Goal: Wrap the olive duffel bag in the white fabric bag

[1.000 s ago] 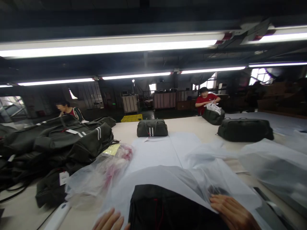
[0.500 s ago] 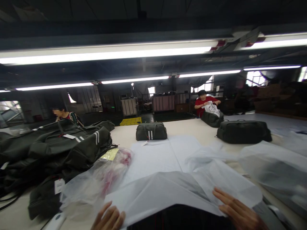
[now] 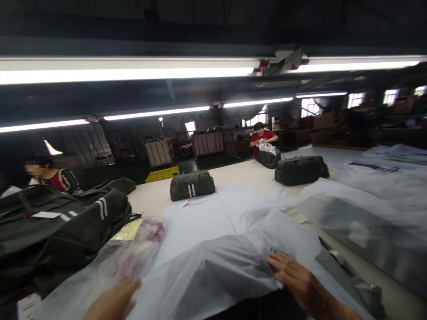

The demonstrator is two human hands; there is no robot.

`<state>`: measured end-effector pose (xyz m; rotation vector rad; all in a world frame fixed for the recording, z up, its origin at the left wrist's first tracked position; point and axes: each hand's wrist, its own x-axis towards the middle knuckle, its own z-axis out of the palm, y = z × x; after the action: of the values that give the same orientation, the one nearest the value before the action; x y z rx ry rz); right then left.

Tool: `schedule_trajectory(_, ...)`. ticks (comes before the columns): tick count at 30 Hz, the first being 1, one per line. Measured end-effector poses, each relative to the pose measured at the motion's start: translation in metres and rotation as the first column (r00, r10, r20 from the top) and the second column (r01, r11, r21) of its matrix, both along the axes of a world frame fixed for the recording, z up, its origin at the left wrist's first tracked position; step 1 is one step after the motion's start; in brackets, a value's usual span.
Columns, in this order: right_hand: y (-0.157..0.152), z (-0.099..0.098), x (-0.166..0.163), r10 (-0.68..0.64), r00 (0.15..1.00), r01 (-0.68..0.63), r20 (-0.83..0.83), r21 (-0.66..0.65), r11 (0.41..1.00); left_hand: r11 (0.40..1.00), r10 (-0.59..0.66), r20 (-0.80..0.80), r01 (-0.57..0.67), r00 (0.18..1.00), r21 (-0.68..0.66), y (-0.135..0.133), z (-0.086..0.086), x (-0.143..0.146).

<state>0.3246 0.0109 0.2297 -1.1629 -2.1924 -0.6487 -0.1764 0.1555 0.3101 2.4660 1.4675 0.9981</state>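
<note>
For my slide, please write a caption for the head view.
Both hands, left hand and right hand, press a white cover sheet over a dark bag on the packing table.

The white wrapping sheet (image 3: 213,271) under the right hand (image 3: 300,282) looks like thin, matt, non-woven cloth or tissue, softly creased. Near left, a clear plastic bag (image 3: 133,249) is glossy and wrinkled. The dark duffel bags (image 3: 63,231) on the left are matt woven cloth with white stripes. The bench (image 3: 247,173) top is smooth, pale and matt.
</note>
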Motion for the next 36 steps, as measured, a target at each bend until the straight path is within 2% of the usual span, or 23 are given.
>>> schedule_trajectory(1, -0.001, 0.000, -0.002, -0.004, 1.000, 0.004, -0.019, -0.011, 1.000, 0.998, -0.056, -0.072, 0.055, 0.996, -0.015, 0.011, 0.019, 0.020)
schedule_trajectory(3, -0.002, 0.001, -0.004, -0.008, 0.999, 0.007, -0.045, -0.029, 1.000, 0.978, -0.207, -0.314, 0.205, 0.927, -0.042, 0.029, 0.051, 0.078)
schedule_trajectory(5, -0.002, 0.001, -0.004, -0.007, 0.998, 0.005, -0.062, -0.035, 0.999, 0.935, -0.342, -0.400, 0.349, 0.850, -0.057, 0.037, 0.069, 0.144)
schedule_trajectory(6, -0.002, 0.001, -0.005, -0.006, 0.998, 0.003, -0.067, -0.033, 0.999, 0.902, -0.411, -0.427, 0.427, 0.806, -0.063, 0.037, 0.070, 0.175)
schedule_trajectory(8, -0.002, 0.001, -0.005, -0.004, 0.997, 0.003, -0.073, -0.018, 1.000, 0.838, -0.519, -0.458, 0.537, 0.722, -0.103, 0.030, 0.058, 0.224)
schedule_trajectory(11, 0.000, -0.002, -0.007, -0.019, 0.997, 0.021, -0.080, 0.021, 1.000, 0.765, -0.630, -0.459, 0.602, 0.626, -0.230, 0.010, 0.011, 0.260)
schedule_trajectory(12, 0.000, -0.005, -0.008, -0.026, 0.995, 0.030, -0.092, 0.041, 0.999, 0.736, -0.665, -0.459, 0.622, 0.589, -0.268, 0.003, -0.007, 0.263)
schedule_trajectory(14, -0.001, -0.014, -0.012, -0.052, 0.991, 0.061, -0.124, 0.073, 0.995, 0.710, -0.684, -0.466, 0.657, 0.561, -0.251, -0.008, -0.038, 0.262)
schedule_trajectory(16, -0.007, -0.025, -0.016, -0.080, 0.987, 0.092, -0.137, 0.079, 0.993, 0.690, -0.673, -0.506, 0.703, 0.539, -0.169, -0.014, -0.055, 0.256)
schedule_trajectory(19, -0.024, -0.038, -0.019, -0.092, 0.991, 0.095, -0.092, 0.028, 0.995, 0.609, -0.676, -0.580, 0.787, 0.455, -0.092, -0.018, -0.059, 0.251)
schedule_trajectory(21, -0.035, -0.036, -0.016, -0.079, 0.994, 0.077, -0.071, -0.025, 0.997, 0.580, -0.673, -0.597, 0.812, 0.436, -0.061, -0.019, -0.057, 0.251)
schedule_trajectory(23, -0.039, -0.024, -0.004, -0.109, 0.987, 0.104, -0.117, -0.045, 0.994, 0.582, -0.660, -0.601, 0.813, 0.451, -0.029, -0.019, -0.057, 0.252)
schedule_trajectory(25, -0.030, -0.001, 0.018, -0.214, 0.949, 0.223, -0.230, 0.015, 0.975, 0.582, -0.647, -0.609, 0.813, 0.459, -0.005, -0.019, -0.059, 0.253)
schedule_trajectory(26, -0.022, 0.013, 0.031, -0.285, 0.912, 0.315, -0.296, 0.059, 0.947, 0.578, -0.641, -0.614, 0.816, 0.461, 0.010, -0.019, -0.060, 0.253)
schedule_trajectory(28, 0.003, 0.044, 0.059, -0.446, 0.801, 0.517, -0.399, 0.084, 0.852, 0.565, -0.619, -0.630, 0.823, 0.468, 0.056, -0.019, -0.061, 0.253)
schedule_trajectory(30, 0.032, 0.071, 0.080, -0.610, 0.691, 0.644, -0.388, -0.054, 0.763, 0.542, -0.586, -0.659, 0.832, 0.472, 0.114, -0.017, -0.062, 0.254)
schedule_trajectory(32, 0.061, 0.092, 0.090, -0.721, 0.636, 0.647, -0.275, -0.320, 0.692, 0.513, -0.535, -0.694, 0.838, 0.481, 0.185, -0.014, -0.062, 0.254)
schedule_trajectory(34, 0.086, 0.103, 0.089, -0.761, 0.628, 0.567, -0.166, -0.572, 0.593, 0.482, -0.473, -0.724, 0.835, 0.502, 0.264, -0.010, -0.062, 0.254)
schedule_trajectory(36, 0.106, 0.105, 0.082, -0.775, 0.622, 0.500, -0.113, -0.705, 0.504, 0.456, -0.427, -0.737, 0.828, 0.525, 0.326, -0.006, -0.062, 0.256)
